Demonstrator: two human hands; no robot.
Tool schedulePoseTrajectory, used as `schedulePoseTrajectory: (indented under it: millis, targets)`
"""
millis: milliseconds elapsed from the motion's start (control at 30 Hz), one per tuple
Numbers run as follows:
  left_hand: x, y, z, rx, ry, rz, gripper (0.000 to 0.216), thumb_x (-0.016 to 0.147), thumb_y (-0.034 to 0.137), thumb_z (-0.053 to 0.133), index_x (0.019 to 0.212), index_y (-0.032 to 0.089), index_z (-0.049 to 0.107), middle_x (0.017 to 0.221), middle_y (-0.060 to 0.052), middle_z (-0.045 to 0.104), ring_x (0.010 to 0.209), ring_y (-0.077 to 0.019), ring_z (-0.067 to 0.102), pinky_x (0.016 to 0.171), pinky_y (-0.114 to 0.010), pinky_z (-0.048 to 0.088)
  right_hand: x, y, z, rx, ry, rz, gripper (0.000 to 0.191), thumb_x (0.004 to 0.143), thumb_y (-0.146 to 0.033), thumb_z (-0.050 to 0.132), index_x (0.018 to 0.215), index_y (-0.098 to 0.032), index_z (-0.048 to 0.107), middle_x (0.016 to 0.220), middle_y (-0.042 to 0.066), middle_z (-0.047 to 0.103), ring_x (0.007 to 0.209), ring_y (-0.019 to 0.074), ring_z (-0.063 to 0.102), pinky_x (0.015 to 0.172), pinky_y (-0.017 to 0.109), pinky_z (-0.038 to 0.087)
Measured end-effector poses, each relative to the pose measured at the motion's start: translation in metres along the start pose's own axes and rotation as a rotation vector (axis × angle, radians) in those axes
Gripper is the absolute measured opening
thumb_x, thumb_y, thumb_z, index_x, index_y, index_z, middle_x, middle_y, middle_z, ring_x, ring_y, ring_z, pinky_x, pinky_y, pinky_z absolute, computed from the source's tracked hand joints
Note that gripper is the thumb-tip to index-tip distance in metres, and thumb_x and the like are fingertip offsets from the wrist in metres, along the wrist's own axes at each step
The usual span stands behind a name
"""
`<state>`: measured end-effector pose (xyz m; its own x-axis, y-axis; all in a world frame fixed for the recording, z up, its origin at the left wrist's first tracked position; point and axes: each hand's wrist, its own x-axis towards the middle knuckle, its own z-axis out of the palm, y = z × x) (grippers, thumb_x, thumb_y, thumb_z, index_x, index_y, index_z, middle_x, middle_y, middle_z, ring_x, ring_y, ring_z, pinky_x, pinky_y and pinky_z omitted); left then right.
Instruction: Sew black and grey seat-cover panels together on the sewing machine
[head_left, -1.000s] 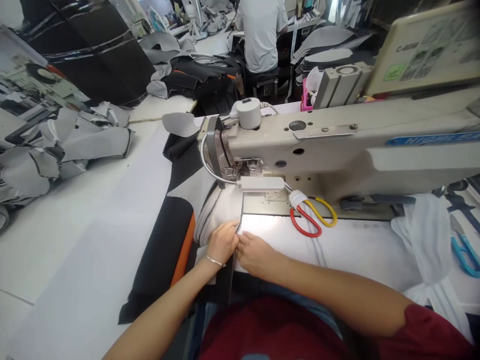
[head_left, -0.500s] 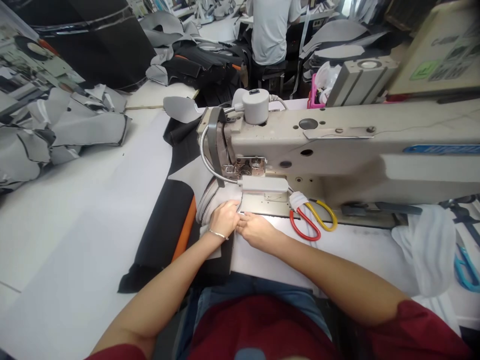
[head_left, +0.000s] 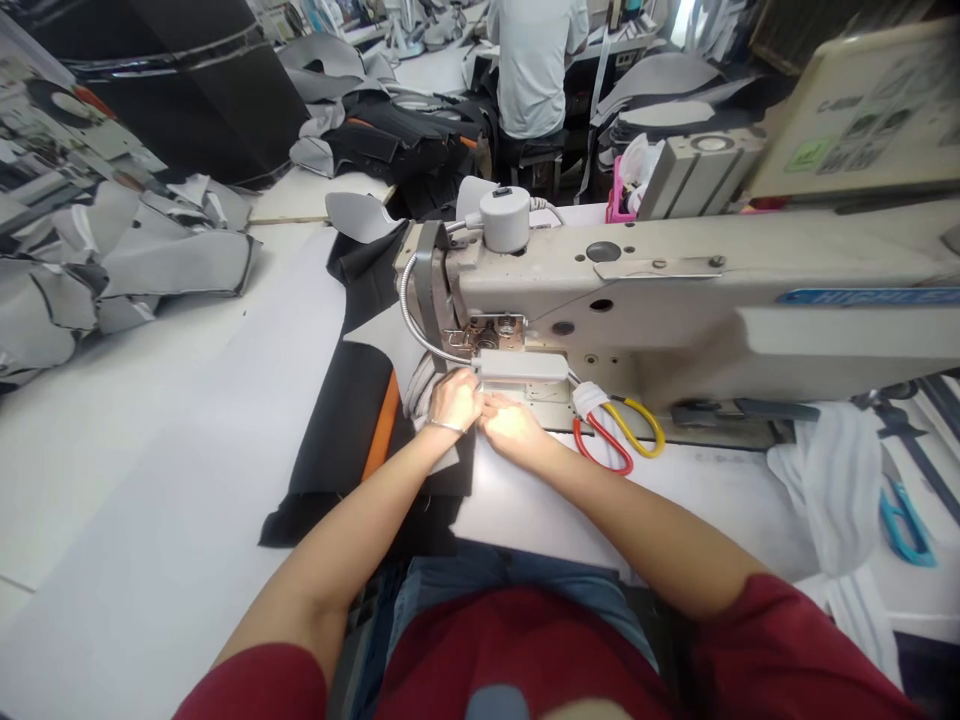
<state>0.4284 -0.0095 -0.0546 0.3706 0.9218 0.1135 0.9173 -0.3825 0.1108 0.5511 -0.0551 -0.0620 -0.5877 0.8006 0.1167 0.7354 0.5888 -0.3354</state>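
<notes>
Under the head of a sewing machine [head_left: 562, 285] lies a sewn fabric piece [head_left: 384, 335] in grey and black, with an orange strip [head_left: 381, 425]. My left hand [head_left: 454, 400], with a bracelet at the wrist, presses on the bunched grey layers close to the needle area, its fingers closed on them. Right beside it, my right hand [head_left: 513, 428] pinches at the fabric's edge, fingertips touching the left hand's. Both sets of fingertips are partly hidden near the white lamp bar [head_left: 523, 367], and the needle does not show.
Scissors with red and yellow handles [head_left: 619, 432] rest by the machine bed. A striped cloth [head_left: 832, 490] and blue-handled scissors [head_left: 906, 520] lie at the right. Grey cut pieces [head_left: 135, 250] are heaped at the left. A seated person [head_left: 531, 70] is beyond the machine.
Both hands and the fabric have moved slightly forward, closer to the needle area. Light now falls brightly on the hands. The view has shifted a little.
</notes>
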Motion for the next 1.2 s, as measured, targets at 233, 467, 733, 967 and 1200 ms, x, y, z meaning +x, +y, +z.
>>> schedulePoseTrajectory:
  millis: [233,467,733,967,1200]
  targets:
    - [-0.018,-0.002,-0.026,0.065,-0.136,0.047,0.023,0.075,0.015,0.040,0.088,0.015,0.059,0.094,-0.007,0.058,0.089,-0.0202,0.051,0.082,-0.030,0.041,-0.020,-0.055,-0.002,1.005,-0.057,0.530,0.014,0.075,-0.013,0.037,0.085,-0.014,0.047,0.068,0.003,0.059,0.062,0.0130,0.057,0.051,0.022,0.042]
    - [-0.067,0.000,-0.058,0.263,-0.062,0.106,0.028,0.074,0.003,0.032,0.077,0.012,0.058,0.093,-0.013,0.056,0.087,-0.0238,0.050,0.074,-0.036,0.043,-0.035,-0.085,0.013,1.663,-0.187,0.778,0.010,0.082,-0.014,0.030,0.077,-0.015,0.038,0.034,-0.005,0.048,0.028,0.0066,0.039,0.034,0.015,0.023]
    - [-0.080,0.006,-0.021,-0.041,-0.012,0.149,0.026,0.069,0.002,0.032,0.074,0.016,0.054,0.090,-0.007,0.055,0.085,-0.0162,0.051,0.076,-0.029,0.044,-0.034,-0.086,0.012,1.772,-0.109,0.732,0.018,0.067,-0.001,0.035,0.078,-0.015,0.041,0.037,-0.005,0.049,0.035,0.0091,0.048,0.036,0.015,0.028]
    - [-0.062,0.007,-0.032,-0.136,-0.205,-0.048,0.015,0.060,0.026,0.053,0.071,0.017,0.047,0.079,-0.003,0.050,0.071,-0.0155,0.052,0.068,-0.031,0.046,-0.039,-0.096,0.003,1.683,-0.141,0.610,0.022,0.059,-0.003,0.046,0.077,-0.015,0.040,0.055,-0.006,0.045,0.043,0.0059,0.045,0.038,0.016,0.027]
    - [-0.063,0.000,-0.032,-0.189,-0.097,-0.042,0.020,0.061,0.015,0.046,0.076,0.017,0.059,0.086,-0.005,0.063,0.083,-0.0180,0.057,0.080,-0.030,0.045,-0.044,-0.057,-0.001,0.371,-0.032,0.201,0.014,0.077,-0.009,0.038,0.080,-0.012,0.051,0.084,0.008,0.053,0.084,0.0175,0.048,0.071,0.031,0.040]
